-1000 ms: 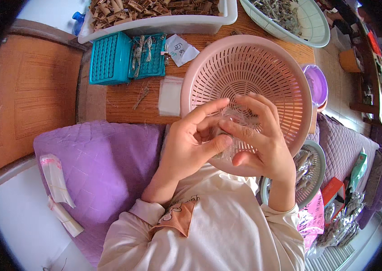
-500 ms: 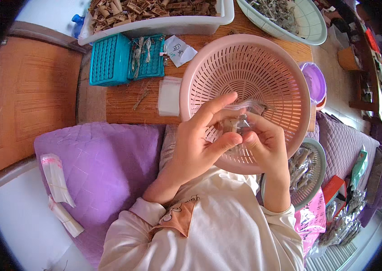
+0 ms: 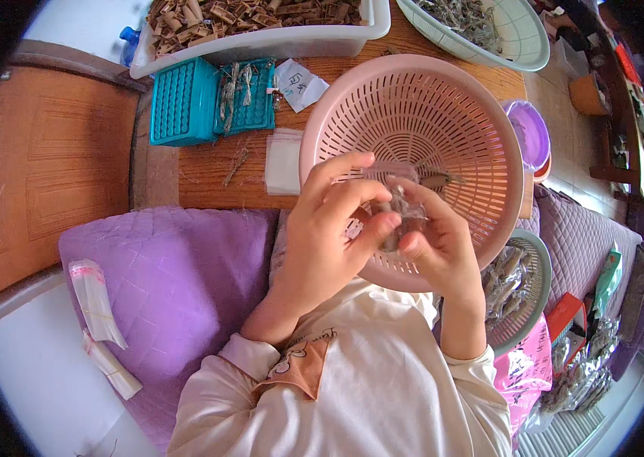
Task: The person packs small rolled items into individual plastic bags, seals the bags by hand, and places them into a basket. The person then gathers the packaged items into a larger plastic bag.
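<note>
Both hands work over a pink slotted basket. Between them is a small clear plastic bag with something brownish inside, too blurred to name. My left hand pinches the bag's left side with thumb and a bent finger, its upper finger lifted away. My right hand closes on the other side, thumb below and fingers behind the plastic. Just beyond the fingers, a thin dried brownish piece shows against the basket's slots; whether it lies in plastic I cannot tell.
A white tub of brown bark-like pieces stands behind, near a teal basket, white paper and flat clear bags. A pale green basket holds dried stalks. Filled bags lie in a grey-green basket at right.
The bag has been turned and bunched between my hands. My left fingers have curled inward and moved slightly left, while the right thumb has shifted down. The pink basket has barely moved.
</note>
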### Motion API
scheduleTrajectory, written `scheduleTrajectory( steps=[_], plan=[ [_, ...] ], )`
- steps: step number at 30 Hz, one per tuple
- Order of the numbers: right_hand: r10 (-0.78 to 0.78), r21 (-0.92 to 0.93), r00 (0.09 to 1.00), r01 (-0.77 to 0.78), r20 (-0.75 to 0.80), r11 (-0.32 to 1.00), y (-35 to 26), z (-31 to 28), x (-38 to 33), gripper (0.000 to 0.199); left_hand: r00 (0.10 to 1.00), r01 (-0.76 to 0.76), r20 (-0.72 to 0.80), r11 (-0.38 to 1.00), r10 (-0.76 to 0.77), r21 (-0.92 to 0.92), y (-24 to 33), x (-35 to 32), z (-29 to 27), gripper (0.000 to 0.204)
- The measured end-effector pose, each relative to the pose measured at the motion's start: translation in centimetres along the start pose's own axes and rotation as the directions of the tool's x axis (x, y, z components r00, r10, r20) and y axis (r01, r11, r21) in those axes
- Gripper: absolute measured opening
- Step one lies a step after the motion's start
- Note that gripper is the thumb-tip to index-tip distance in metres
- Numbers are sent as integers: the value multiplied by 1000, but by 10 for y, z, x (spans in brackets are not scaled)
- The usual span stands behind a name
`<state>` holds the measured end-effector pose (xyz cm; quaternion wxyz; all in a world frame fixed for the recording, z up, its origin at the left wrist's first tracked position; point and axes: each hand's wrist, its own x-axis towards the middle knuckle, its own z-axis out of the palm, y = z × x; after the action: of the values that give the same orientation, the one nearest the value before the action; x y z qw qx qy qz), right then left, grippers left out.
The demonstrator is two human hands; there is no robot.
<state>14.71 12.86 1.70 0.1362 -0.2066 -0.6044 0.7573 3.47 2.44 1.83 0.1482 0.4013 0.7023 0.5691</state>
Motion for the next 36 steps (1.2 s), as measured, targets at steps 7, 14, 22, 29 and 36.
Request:
scheduleTrajectory(
  steps=[7, 14, 22, 29, 36],
  plan=[
    [19, -91, 999, -24, -49, 996, 5, 4, 3, 51, 996, -15, 87, 999, 11, 51, -2, 5, 0, 7],
    [98, -77, 995, -97, 9, 992, 0, 4, 3, 44, 988, -157, 10, 987, 157, 15, -7, 10, 3, 16],
    [44, -91, 998, -40, 42, 995, -3, 1, 3, 34, 990, -141, 34, 987, 139, 72, -7, 9, 1, 25],
    [-73, -273, 991, 40, -115, 961, 6, 6, 4, 27, 982, -190, 31, 973, 188, 133, -10, 9, 3, 22],
    [-34, -532, 990, -46, -140, 845, -9, 13, 0, 25, 892, -415, 55, 766, 448, 491, -12, 13, 7, 23]
  ],
)
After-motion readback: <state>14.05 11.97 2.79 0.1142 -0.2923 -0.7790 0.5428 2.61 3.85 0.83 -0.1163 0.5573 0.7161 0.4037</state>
